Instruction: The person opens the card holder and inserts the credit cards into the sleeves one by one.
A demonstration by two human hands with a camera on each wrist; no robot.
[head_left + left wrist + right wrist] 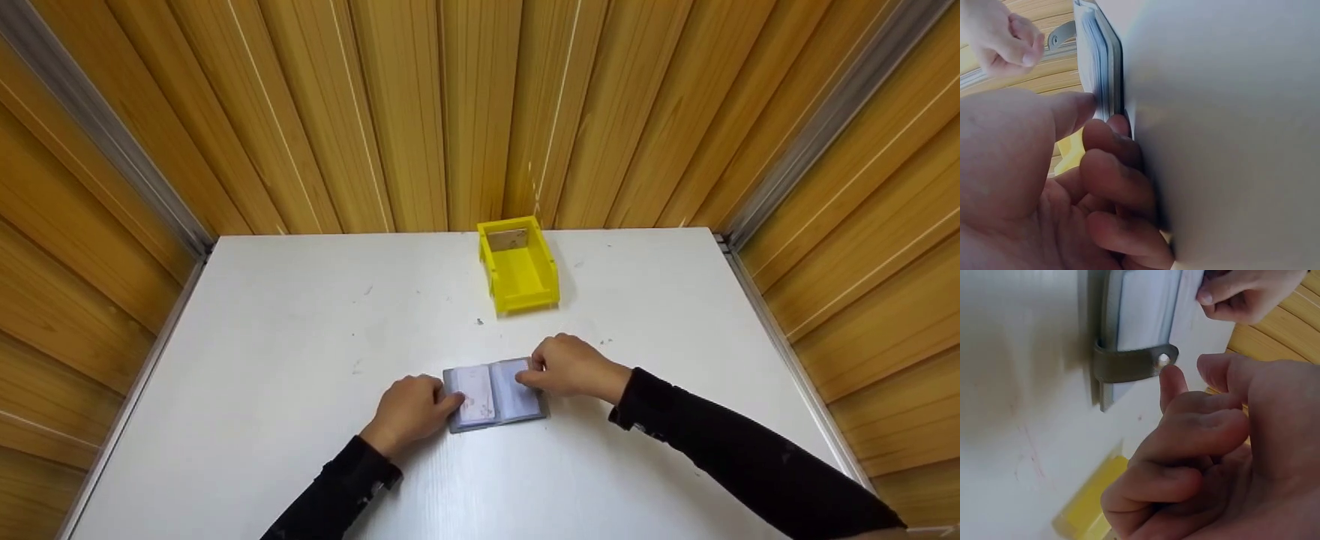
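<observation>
A small card holder (517, 394) lies spread out on the white table, its clear sleeves facing up. A pale card with a printed pattern (474, 382) shows in the left sleeve. My left hand (411, 411) grips the holder's left edge, thumb over the sleeves and fingers against the side; the stacked sleeves (1098, 62) show edge-on in the left wrist view. My right hand (576, 366) is at the right edge, several fingers bent. In the right wrist view its index fingertip meets the snap end of a grey-brown strap (1129, 364), with the thumb apart from it.
Behind the holder, near the table's back edge, stands a yellow bin (526, 303). A flat patterned piece (508, 239) leans inside its back end. Wood-look panels (405, 112) wall the table (300, 315) at the back and both sides.
</observation>
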